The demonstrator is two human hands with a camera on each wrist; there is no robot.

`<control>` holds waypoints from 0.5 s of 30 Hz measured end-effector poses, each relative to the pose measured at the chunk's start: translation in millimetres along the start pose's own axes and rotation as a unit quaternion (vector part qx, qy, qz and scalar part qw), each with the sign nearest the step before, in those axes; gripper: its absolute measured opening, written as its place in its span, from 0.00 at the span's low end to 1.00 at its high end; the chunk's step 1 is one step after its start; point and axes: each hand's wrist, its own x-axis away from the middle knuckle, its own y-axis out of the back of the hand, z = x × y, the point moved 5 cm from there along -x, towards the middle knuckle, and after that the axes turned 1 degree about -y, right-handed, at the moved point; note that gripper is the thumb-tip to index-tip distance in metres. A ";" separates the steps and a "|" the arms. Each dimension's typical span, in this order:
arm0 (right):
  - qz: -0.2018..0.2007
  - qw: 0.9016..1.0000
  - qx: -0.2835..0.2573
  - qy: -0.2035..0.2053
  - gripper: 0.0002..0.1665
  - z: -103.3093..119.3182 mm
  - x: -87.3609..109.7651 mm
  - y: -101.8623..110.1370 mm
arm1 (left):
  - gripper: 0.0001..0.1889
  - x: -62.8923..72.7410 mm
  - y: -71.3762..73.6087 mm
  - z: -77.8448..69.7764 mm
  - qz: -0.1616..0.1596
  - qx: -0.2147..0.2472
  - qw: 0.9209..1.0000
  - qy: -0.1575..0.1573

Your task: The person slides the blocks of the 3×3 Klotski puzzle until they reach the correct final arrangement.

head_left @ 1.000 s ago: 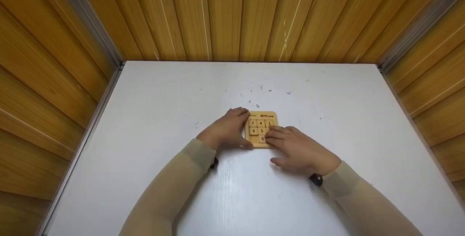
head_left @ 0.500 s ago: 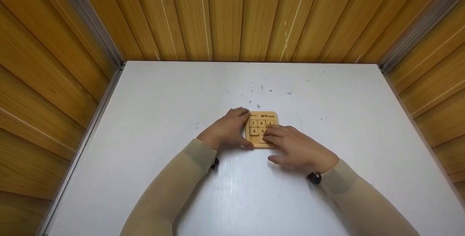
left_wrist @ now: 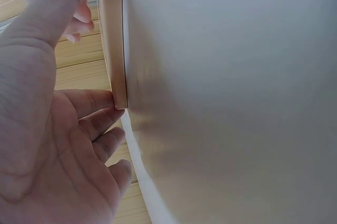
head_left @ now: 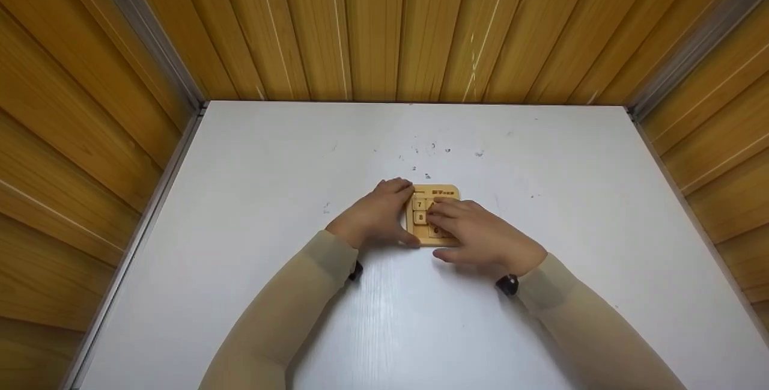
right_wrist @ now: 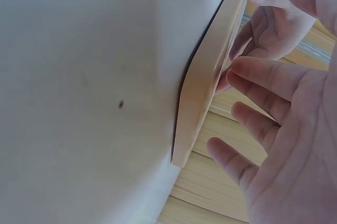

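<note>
A wooden number sliding puzzle (head_left: 444, 188) lies flat on the white table. My left hand (head_left: 373, 214) holds its left side, thumb at the near corner and fingers at the far corner; the left wrist view shows the fingertips against the frame's edge (left_wrist: 113, 45). Over the right part of the puzzle reaches my right hand (head_left: 483, 237), fingers extended onto the number tiles, thumb apart from the frame. Tile 7 (head_left: 419, 204), tile 8 (head_left: 420, 217) and tile 6 (head_left: 437, 231) show; an empty slot is at the lower left. Tiles under the right fingers are hidden.
The white table (head_left: 270, 155) has small dark marks beyond the puzzle. Wood-patterned panels (head_left: 372, 29) stand behind it and on both sides. A black wrist camera (head_left: 508, 285) sits at the right cuff.
My right hand has shifted left and slightly away from me across the puzzle, now covering the middle column's upper tiles. The left hand and the puzzle's frame have stayed in place.
</note>
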 end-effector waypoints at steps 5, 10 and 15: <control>0.001 1.000 0.002 0.002 0.45 0.6 -3.8 -1.5 | 0.66 0.8 -0.3 -0.7 -0.002 0.002 1.000 0.000; 0.005 1.000 0.003 0.000 0.45 1.2 -6.1 -3.5 | 0.66 0.9 -1.0 -0.5 -0.005 -0.003 1.000 -0.003; 0.006 1.000 0.002 -0.003 0.45 1.7 -6.8 -4.8 | 0.66 0.9 0.2 -0.2 -0.004 -0.005 1.000 -0.012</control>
